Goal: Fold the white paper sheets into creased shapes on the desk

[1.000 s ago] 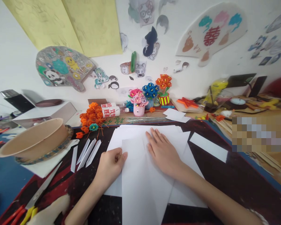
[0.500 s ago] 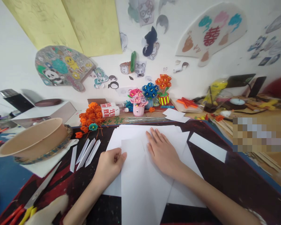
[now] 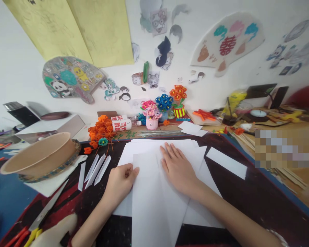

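Observation:
A long white sheet of paper [image 3: 146, 202] lies lengthwise in front of me, its near end running out of view. My left hand [image 3: 123, 178] is closed at its left edge, thumb and curled fingers pinching the border. Fingers spread, my right hand [image 3: 179, 166] lies flat on the paper towards its far right. A faint slanting line runs across the sheet by the right fingers. Underneath, a stack of white paper [image 3: 126, 151] shows at the far side and both sides. Several narrow folded paper strips [image 3: 95, 171] rest left of my left hand.
Scissors [image 3: 45, 212] with red and yellow handles lie at the near left, below a tan bowl [image 3: 38, 157]. A paper strip [image 3: 226, 163] is on the dark mat at right. Orange craft flowers [image 3: 100, 132] and a pink flower pot [image 3: 152, 123] stand along the back.
Both hands keep nearly the same place on the paper. The whole view has shifted slightly, with the wall and table things appearing a little lower.

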A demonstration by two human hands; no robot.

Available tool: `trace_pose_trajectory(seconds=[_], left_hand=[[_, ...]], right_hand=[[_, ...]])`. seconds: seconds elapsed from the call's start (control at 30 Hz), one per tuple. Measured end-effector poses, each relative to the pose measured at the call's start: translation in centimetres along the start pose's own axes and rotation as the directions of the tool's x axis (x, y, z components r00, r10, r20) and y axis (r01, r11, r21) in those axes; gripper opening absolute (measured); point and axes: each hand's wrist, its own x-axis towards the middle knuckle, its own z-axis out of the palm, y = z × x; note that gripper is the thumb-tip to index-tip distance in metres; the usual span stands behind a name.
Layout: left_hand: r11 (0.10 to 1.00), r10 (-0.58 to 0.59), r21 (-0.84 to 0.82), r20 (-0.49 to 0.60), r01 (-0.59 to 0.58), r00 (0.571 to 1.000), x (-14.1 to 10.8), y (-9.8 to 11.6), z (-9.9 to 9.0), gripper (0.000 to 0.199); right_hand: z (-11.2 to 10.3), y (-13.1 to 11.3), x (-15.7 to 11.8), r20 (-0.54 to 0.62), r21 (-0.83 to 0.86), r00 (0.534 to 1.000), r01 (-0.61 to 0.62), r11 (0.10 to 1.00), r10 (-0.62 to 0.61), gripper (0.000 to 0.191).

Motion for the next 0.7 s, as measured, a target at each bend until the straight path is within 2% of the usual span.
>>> trace_pose_trajectory(seconds=[0.2, 0.37, 0.57, 0.7], left_hand=[[0.98, -0.064, 0.187, -0.034, 0.069, 0.997, 2.1, 1.5, -0.7, 0.038], [0.967, -0.092, 0.245, 0.055, 0.076, 0.994, 4.4, 1.6, -1.7, 0.041], [0.943, -0.112, 0.316, 0.02, 0.1, 0.993, 3.5, 0.8, -1.3, 0.04], [0.918, -0.142, 0.372, -0.017, 0.138, 0.99, 2.6, 0.7, -0.7, 0.04]], right_hand=[[0.1, 0.2, 1.6, 0.002, 0.009, 1.0, -0.022, 1.0, 0.022, 0.056], [0.0, 0.4, 2.3, -0.019, 0.007, 0.999, -0.027, 1.0, 0.028, 0.055], [0.0, 0.6, 1.6, -0.026, 0.039, 0.996, 0.092, 0.995, -0.091, 0.052], [0.0, 0.6, 1.4, 0.01, 0.027, 0.997, 0.077, 0.997, -0.078, 0.056]])
